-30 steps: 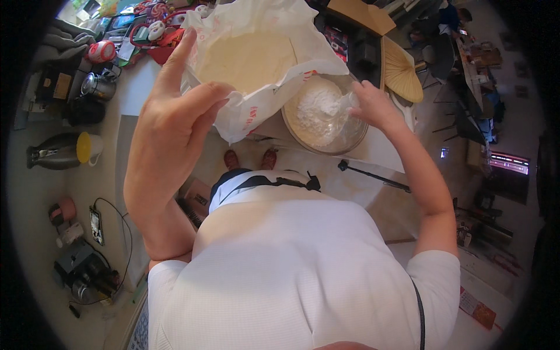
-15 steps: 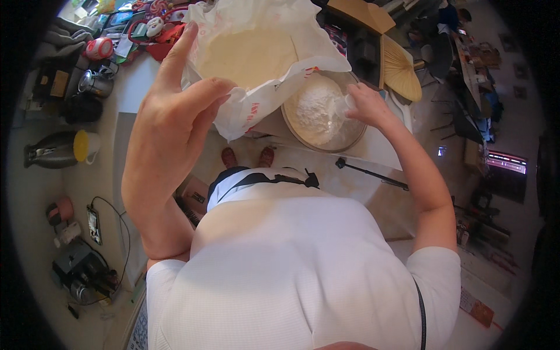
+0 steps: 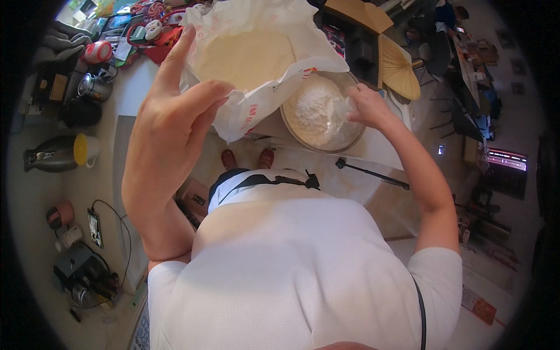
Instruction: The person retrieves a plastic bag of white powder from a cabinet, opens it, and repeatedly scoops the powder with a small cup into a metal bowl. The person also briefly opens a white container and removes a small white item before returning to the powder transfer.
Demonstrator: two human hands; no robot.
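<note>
My left hand [image 3: 166,125] grips the near-left edge of a white plastic bag [image 3: 265,105], its thumb and fingers around the rim. The bag stands wide, with pale flour [image 3: 251,58] spread smooth inside. To its right is a round bowl [image 3: 326,149] with a heap of whiter, lumpy flour [image 3: 315,108]. My right hand [image 3: 368,104] is closed at the bowl's right side on a small translucent scoop [image 3: 345,107], which dips against the heap. Part of the bag hangs over the bowl's left rim.
A cardboard box [image 3: 361,14] and a straw fan [image 3: 401,69] lie beyond the bowl. Toys and packets crowd the far left, near a metal canister [image 3: 94,86]. A dark jug [image 3: 55,153] stands left. Below the table edge a thin black pole [image 3: 373,173] slants.
Very little differs. My right hand stays at the bowl with the scoop, and the flour around it looks slightly disturbed. My left hand keeps its hold on the bag.
</note>
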